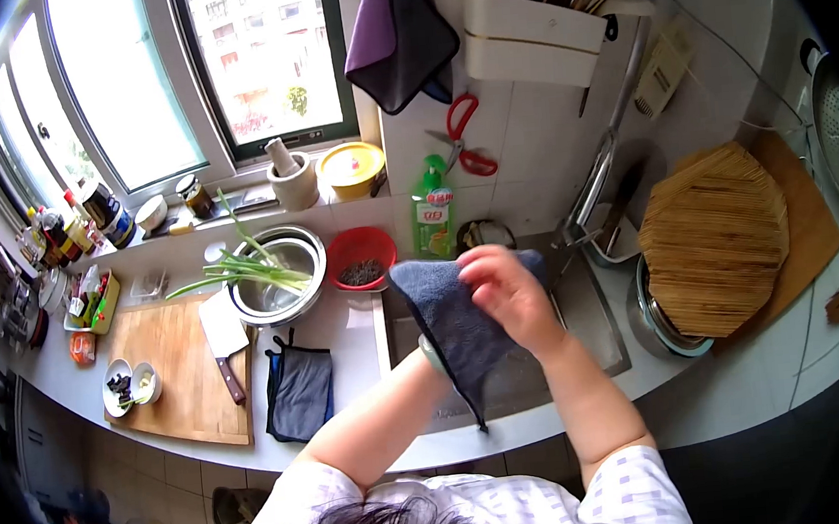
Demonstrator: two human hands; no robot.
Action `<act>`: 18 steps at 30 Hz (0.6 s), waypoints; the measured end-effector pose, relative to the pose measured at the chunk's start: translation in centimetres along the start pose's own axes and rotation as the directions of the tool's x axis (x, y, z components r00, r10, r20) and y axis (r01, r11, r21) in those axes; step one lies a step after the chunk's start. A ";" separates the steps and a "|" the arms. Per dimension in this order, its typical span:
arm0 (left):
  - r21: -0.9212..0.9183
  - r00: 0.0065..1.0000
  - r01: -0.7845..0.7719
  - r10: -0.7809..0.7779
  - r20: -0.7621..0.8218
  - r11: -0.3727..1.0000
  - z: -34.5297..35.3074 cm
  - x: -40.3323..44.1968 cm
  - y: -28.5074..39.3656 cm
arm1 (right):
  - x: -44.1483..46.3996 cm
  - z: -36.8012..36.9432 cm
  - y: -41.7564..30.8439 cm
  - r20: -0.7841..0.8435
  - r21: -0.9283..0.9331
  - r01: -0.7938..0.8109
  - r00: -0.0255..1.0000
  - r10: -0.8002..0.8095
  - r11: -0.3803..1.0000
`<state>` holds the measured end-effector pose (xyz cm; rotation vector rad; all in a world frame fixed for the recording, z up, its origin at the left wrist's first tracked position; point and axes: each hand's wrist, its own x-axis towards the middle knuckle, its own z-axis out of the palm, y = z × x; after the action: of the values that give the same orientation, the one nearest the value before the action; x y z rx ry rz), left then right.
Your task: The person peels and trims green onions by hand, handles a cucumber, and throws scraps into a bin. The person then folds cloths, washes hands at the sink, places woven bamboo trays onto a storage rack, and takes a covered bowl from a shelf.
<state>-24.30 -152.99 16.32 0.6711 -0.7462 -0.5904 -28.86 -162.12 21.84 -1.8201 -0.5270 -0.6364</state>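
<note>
A grey-blue towel (458, 308) with a dark edge hangs over the sink (597, 322). It covers my left hand; only the wrist, wearing a pale green bangle (434, 353), shows, and the fingers are hidden. Over the towel's upper part lies my right hand (506, 299), its fingers curled against the fabric. Behind the towel stands a green dish soap bottle (433, 217). To the left is a red bowl (361, 257) holding small dark grains. Green onions (267, 266) lie across a steel bowl (315, 285).
A wooden cutting board (168, 380) bears a cleaver (223, 332) and small bowls (143, 382). A folded dark cloth (299, 392) lies beside it. Right of the sink, a slatted wooden lid (718, 238) tops a pot (650, 313). Red scissors (469, 135) hang on the wall.
</note>
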 end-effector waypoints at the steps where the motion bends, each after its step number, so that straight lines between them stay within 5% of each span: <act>1: -0.263 0.960 0.137 -0.194 -0.204 0.955 1.6 0.0 1.4 | -0.7 1.4 0.3 -0.197 0.450 -0.060 0.966 0.165 0.891; 2: -0.495 0.985 0.057 -0.128 -0.112 0.867 0.4 -0.6 0.0 | -1.4 2.8 0.4 -0.289 0.803 -0.001 0.874 0.391 0.596; 3: -0.720 0.998 0.029 -0.060 -0.017 0.693 -0.8 -1.3 -1.4 | -2.0 3.8 0.4 -0.197 0.943 0.024 0.844 0.499 0.331; 4: -0.873 0.997 0.063 0.008 0.077 0.484 -1.5 -1.9 -2.3 | -2.6 5.0 0.7 -0.131 0.970 0.008 0.860 0.494 0.244; 6: -0.594 0.973 -0.171 0.039 -0.227 0.786 -1.5 -3.3 -3.1 | -3.5 6.5 0.4 -0.071 0.968 -0.065 0.857 0.510 0.243; 8: -0.345 0.922 0.040 -0.168 -0.349 0.938 -2.9 -3.8 -1.3 | -4.0 7.6 0.9 -0.066 0.931 -0.154 0.820 0.568 0.330; 9: -0.239 0.876 0.182 -0.268 -0.401 0.954 -3.5 -4.1 -0.2 | -3.6 8.3 0.3 -0.170 0.825 -0.195 0.809 0.563 0.530; 13: -0.376 0.892 0.083 -0.237 -0.385 0.923 -1.9 -4.2 1.3 | -3.0 9.6 -0.7 -0.273 0.314 -0.095 0.944 0.186 0.945; 16: -0.358 0.901 0.049 -0.196 -0.388 0.932 -0.9 -4.6 1.2 | -3.3 8.7 -0.1 -0.066 -0.193 0.000 0.998 -0.013 0.981; 18: -0.345 0.904 0.036 -0.178 -0.389 0.938 -0.4 -4.6 1.1 | -4.6 8.6 0.8 0.052 -0.158 -0.006 0.999 0.015 0.987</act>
<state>-26.46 -149.00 15.00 0.5016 -0.2001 -0.6307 -30.42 -154.47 15.97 -1.9928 -0.5143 -0.6389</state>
